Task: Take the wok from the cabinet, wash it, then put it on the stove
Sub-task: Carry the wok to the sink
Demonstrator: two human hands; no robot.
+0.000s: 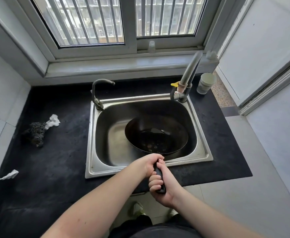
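Sink (201, 152): brushed steel, satin sheen. Wok (158, 134): dark metal, dull, speckled. Counter (55, 160): matt black, rough. Scourer (35, 133): coarse mesh.

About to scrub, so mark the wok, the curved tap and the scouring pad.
wok (156, 134), head view, dark inner bowl.
curved tap (99, 82), head view, top of its arch.
scouring pad (35, 133), head view, middle of the dark wad.

A home kitchen, seen from above at the sink.

A stainless steel sink (201, 152) is set into a dark countertop (55, 160) under a barred window (89, 21). Two faucets (99, 90) stand at its back rim, a wok (156, 134) sits in the basin, a scouring pad (35, 133) lies nearby, and pale tiles (0, 103) cover the walls.
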